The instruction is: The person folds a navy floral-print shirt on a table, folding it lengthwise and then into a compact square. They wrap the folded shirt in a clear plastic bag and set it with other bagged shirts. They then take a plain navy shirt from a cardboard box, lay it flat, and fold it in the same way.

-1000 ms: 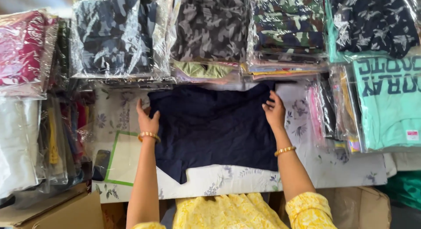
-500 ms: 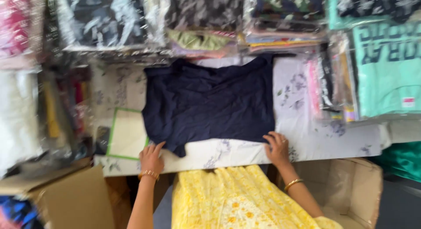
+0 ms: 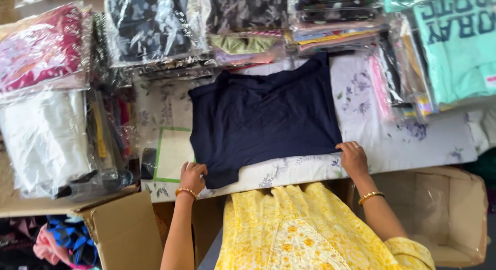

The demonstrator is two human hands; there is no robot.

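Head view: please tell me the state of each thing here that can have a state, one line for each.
Navy garment: spread flat on the table, near corners gripped.
Left hand: gripping the garment's near left corner.
Right hand: pressing the garment's near right edge.
Right cardboard box: open.
Left cardboard box: open, clothes beside it.
Bagged clothes: stacked, wrapped in clear plastic.
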